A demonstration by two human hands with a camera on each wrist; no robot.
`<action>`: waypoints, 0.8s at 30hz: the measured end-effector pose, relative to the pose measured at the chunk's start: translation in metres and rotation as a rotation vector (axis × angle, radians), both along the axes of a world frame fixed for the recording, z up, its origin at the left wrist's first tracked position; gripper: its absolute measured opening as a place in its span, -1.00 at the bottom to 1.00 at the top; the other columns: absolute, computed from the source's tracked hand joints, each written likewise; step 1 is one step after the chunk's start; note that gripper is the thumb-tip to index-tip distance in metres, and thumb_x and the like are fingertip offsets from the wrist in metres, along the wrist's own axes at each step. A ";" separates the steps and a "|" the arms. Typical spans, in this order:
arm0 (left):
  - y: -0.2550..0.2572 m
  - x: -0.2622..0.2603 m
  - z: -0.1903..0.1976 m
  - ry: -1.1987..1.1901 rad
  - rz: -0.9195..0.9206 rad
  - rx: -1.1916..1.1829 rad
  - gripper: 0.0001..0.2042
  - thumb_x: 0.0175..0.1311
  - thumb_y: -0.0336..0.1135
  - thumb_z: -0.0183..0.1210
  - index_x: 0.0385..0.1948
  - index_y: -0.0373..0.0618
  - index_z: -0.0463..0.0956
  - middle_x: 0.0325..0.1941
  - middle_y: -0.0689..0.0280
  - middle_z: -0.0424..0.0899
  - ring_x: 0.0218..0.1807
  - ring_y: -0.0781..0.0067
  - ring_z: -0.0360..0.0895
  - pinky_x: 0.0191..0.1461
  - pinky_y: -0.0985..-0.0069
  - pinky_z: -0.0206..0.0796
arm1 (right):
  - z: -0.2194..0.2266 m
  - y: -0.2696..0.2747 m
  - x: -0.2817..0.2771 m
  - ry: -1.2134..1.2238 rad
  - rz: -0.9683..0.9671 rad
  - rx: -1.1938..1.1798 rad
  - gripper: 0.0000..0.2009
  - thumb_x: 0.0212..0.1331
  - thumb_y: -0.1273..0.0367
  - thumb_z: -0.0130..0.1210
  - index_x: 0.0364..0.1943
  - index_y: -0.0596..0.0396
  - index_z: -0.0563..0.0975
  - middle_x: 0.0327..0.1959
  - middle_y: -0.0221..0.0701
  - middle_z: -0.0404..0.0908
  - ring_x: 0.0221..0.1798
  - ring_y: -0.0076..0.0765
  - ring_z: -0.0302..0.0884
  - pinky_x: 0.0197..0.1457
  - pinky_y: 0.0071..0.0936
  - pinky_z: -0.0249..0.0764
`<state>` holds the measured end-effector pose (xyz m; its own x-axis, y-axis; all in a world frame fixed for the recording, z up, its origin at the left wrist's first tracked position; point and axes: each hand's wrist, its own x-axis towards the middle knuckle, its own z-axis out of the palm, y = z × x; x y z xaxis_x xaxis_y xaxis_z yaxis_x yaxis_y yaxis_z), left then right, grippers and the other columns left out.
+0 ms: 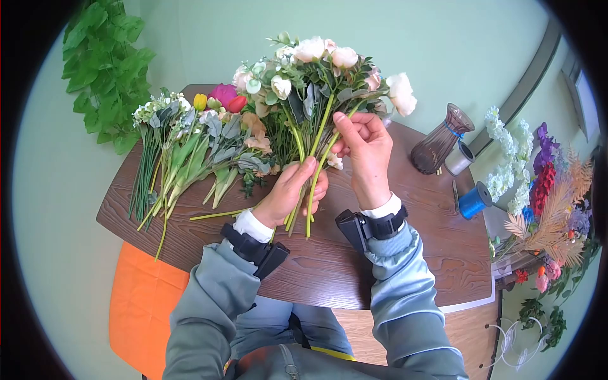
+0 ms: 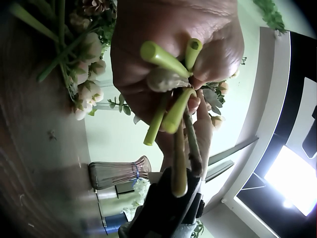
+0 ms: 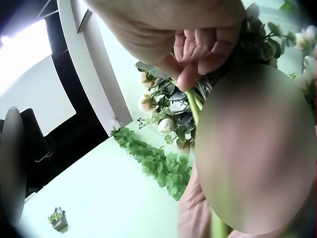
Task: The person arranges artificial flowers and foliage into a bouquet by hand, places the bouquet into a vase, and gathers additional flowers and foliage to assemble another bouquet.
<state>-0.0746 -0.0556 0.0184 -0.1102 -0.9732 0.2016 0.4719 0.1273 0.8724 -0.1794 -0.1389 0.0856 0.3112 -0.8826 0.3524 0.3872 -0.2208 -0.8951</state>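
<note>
A bouquet of white and pale pink flowers with grey-green leaves stands upright before me. My left hand grips its crossed stems low down, thumb across the front. The cut stem ends, green and brown, poke out below that fist in the left wrist view. My right hand pinches one green flower stem between thumb and fingers, just under the blooms. A large white flower leans out at the bouquet's right. In the right wrist view, the pinched stem runs down toward the left hand.
Loose flowers and a single cut stem lie on the dark wooden table. A tinted glass vase, a silver spool and a blue ribbon roll are at the right, with more flowers beyond.
</note>
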 end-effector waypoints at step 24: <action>0.005 0.000 0.006 0.181 -0.003 0.017 -0.72 0.39 -0.04 -0.29 -0.27 -0.03 0.23 -0.70 0.50 0.05 -0.81 0.76 -0.09 -0.76 0.73 -0.23 | -0.009 -0.011 -0.001 0.100 0.069 0.070 -0.74 -0.01 0.33 0.25 -0.37 0.16 0.42 -0.62 -0.48 0.51 -0.68 -0.63 0.46 -0.68 -0.76 0.25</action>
